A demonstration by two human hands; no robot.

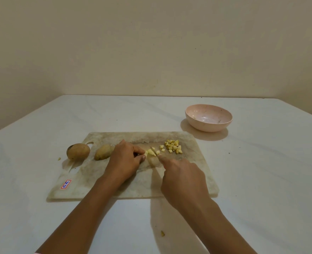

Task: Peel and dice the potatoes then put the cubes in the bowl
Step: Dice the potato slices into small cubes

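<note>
At nine o'clock on the cutting board (133, 187), two whole potatoes (78, 151) side by side. Pins a peeled potato piece (149, 153) at centre under the curled fingers of the left hand (125, 159); grips the knife (158, 155) in the right hand (183, 178), forefinger stretched along the blade. At two o'clock, diced cubes (173, 147); farther out at one o'clock, the bowl (208, 125), off the board.

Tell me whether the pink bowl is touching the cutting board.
Apart: the head view shows table between the bowl and the cutting board's far corner.
</note>
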